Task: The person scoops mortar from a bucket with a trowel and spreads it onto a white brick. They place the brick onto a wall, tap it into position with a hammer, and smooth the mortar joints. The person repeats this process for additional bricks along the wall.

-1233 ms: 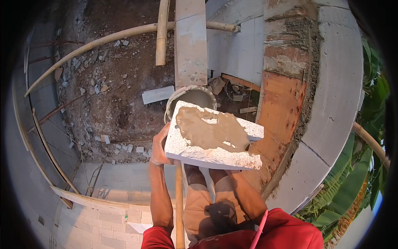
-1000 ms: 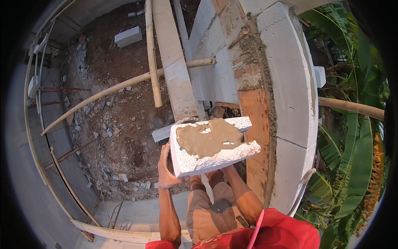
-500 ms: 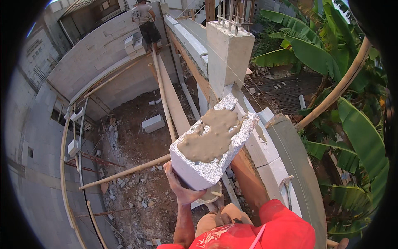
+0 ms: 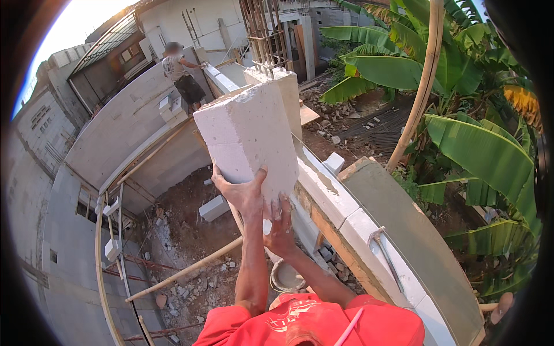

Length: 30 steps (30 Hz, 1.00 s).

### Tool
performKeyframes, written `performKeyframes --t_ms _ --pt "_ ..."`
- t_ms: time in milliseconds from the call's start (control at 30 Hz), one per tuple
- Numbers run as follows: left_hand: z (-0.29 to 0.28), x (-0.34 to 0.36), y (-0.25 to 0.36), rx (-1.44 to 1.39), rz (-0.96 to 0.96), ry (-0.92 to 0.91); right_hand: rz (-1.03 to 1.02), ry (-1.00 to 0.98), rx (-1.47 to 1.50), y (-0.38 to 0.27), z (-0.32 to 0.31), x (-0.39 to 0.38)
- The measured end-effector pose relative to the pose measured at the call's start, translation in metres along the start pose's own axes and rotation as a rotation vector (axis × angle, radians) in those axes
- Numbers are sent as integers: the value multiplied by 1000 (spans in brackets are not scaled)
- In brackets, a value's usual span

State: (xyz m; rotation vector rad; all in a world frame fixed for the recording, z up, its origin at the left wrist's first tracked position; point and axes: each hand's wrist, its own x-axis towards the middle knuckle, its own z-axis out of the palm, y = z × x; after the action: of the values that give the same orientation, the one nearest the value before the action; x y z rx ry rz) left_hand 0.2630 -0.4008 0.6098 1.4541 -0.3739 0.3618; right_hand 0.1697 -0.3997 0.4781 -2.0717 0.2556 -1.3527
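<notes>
A pale lightweight concrete block [image 4: 248,130] is raised in front of me and stands tilted upright, partly covering the concrete column [image 4: 291,95] with rebar behind it. My left hand [image 4: 236,190] grips its lower left part, thumb on the near face and fingers round the side. Lower and to the right, my right hand [image 4: 281,230] grips the bottom end. The mortar-coated face is out of sight. To the right runs a wall top of white blocks [image 4: 360,228] with streaks of mortar, a hammer [image 4: 388,256] lying on it. Below my hands is a round bucket [image 4: 287,277].
A co-worker [image 4: 184,78] stands at the far wall near stacked blocks [image 4: 173,109]. Bamboo poles [image 4: 184,268] and planks cross the rubble-strewn pit. A greenish plastered slab [image 4: 404,225], a leaning bamboo pole [image 4: 418,92] and banana plants [image 4: 473,150] are on the right.
The block has been lifted and turned upright, so its mortar face is now hidden. My view has swung up toward the far walls and co-worker, and my right hand has come into sight.
</notes>
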Motion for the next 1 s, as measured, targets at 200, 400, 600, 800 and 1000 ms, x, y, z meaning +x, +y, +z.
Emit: performKeyframes --t_ms 200,400,600,800,1000 --pt "75 29 23 47 -94 2 -150 337 -315 10 -9 73" --pt "148 51 54 296 -311 -62 -115 427 -705 37 -32 139" --pt "224 90 52 443 -523 -333 -207 339 -669 82 -64 197" --pt "299 107 -15 596 -704 -409 -53 27 -599 157 -90 228" --pt "347 129 -128 610 -391 -789 72 -60 -542 227 -76 230"
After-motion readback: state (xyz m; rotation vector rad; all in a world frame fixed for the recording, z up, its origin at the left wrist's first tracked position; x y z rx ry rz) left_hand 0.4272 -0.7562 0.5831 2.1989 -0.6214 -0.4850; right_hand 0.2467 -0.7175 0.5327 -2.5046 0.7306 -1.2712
